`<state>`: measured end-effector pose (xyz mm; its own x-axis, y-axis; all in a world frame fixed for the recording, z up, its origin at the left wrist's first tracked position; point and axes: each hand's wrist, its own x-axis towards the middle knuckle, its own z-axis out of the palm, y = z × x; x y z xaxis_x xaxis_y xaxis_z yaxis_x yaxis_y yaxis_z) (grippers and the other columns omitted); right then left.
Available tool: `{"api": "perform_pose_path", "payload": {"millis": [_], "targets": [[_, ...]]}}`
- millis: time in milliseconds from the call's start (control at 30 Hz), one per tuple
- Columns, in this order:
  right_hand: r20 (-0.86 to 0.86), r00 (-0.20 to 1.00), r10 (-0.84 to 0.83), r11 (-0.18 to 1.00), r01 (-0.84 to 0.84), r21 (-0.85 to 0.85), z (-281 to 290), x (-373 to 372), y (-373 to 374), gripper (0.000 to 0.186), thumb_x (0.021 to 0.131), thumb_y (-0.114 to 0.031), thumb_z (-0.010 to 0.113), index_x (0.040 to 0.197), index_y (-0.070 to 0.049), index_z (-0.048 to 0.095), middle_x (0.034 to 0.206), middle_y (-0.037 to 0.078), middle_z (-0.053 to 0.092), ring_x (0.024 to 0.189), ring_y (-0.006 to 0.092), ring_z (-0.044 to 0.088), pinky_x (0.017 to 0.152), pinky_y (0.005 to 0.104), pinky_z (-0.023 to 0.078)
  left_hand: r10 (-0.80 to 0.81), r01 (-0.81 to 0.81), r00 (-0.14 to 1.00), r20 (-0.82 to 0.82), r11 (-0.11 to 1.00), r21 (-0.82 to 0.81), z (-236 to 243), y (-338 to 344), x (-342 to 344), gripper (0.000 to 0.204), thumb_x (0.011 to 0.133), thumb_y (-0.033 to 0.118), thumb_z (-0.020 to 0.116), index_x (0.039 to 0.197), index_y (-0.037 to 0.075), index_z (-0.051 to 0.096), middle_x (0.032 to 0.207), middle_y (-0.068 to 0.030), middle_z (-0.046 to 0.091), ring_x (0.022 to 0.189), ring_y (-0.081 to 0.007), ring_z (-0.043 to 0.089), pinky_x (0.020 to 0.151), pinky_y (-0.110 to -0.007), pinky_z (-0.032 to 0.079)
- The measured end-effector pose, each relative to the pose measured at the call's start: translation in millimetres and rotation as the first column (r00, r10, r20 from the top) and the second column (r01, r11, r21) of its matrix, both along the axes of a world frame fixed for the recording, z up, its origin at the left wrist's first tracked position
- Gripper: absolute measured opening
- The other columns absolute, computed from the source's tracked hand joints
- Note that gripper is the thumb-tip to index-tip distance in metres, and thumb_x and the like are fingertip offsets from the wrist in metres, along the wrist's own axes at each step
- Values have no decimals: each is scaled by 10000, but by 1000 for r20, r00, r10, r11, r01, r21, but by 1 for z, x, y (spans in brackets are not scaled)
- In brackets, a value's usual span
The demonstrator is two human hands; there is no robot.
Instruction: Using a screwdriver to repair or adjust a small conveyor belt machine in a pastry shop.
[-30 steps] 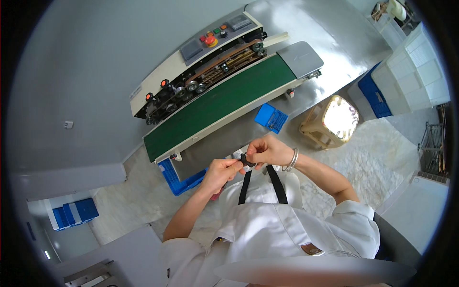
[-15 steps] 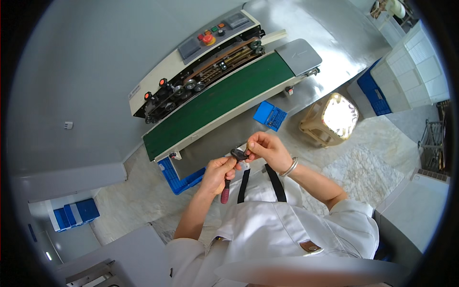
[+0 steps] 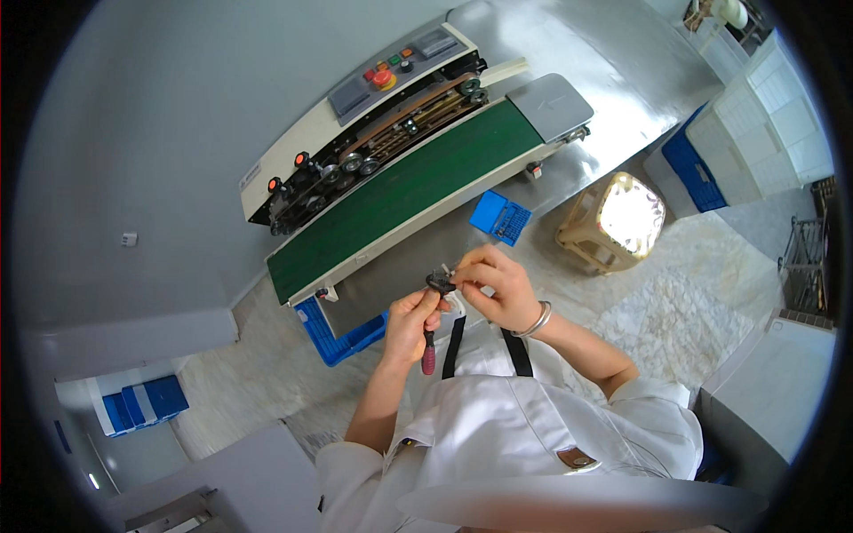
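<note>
My left hand (image 3: 410,322) is closed round a ratchet wrench, its dark red handle (image 3: 428,357) pointing down below the fist and its black head (image 3: 439,282) sticking out above the fingers. Against that head, the bent fingers of my right hand (image 3: 499,286) are pinched together. A small pale metallic bit shows at the top of the head; what my right fingertips hold is too small to tell. Beyond my hands, a small blue case (image 3: 501,217) lies opened on the steel table, with rows of small pieces inside.
A conveyor machine with a green belt (image 3: 409,195) and a control panel (image 3: 400,71) stands on the steel table (image 3: 640,62). Below its near end is a blue crate (image 3: 342,345). To the right are a beige stool (image 3: 582,226) and stacked white crates (image 3: 733,147).
My right hand has shifted slightly, its fingers now more bent over the wrench head. The wrench has turned a little, its handle hanging more upright in my left hand.
</note>
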<state>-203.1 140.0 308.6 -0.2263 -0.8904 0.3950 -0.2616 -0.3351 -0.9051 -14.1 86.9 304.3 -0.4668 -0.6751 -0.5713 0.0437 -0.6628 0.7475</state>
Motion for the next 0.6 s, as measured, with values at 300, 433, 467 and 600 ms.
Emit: {"api": "perform_pose_path", "payload": {"millis": [300, 433, 467, 600], "targets": [[-208, 975, -79, 993, 60, -99, -3, 4, 2, 126, 739, -54, 648, 859, -46, 614, 880, 74, 587, 650, 222, 611, 550, 306, 501, 58, -54, 998, 38, 995, -89, 3, 2, -8, 208, 916, 141, 577, 928, -58, 634, 735, -54, 588, 550, -46, 402, 470, -197, 302], [-126, 982, -142, 990, 139, -34, -4, 7, 3, 125, 729, -50, 664, 836, -31, 604, 858, 75, 595, 647, 216, 618, 549, 302, 506, 77, -53, 992, 103, 974, -220, 4, 7, -14, 215, 916, 150, 579, 960, -53, 636, 742, -51, 594, 550, -45, 392, 480, -197, 302], [-117, 979, -169, 986, 166, -34, -2, 8, 3, 126, 726, -48, 669, 831, -26, 602, 857, 78, 599, 648, 214, 622, 553, 301, 509, 85, -49, 988, 130, 964, -261, 5, 8, -17, 222, 920, 157, 572, 980, -48, 632, 761, -56, 596, 559, -52, 389, 493, -200, 307], [-114, 964, -242, 970, 236, -63, 0, 10, 3, 124, 727, -39, 667, 829, -19, 600, 865, 84, 604, 653, 216, 626, 562, 303, 514, 133, -84, 981, 143, 948, -306, 7, 14, -28, 219, 922, 150, 568, 994, -45, 635, 768, -51, 598, 560, -48, 380, 493, -196, 299]]}}
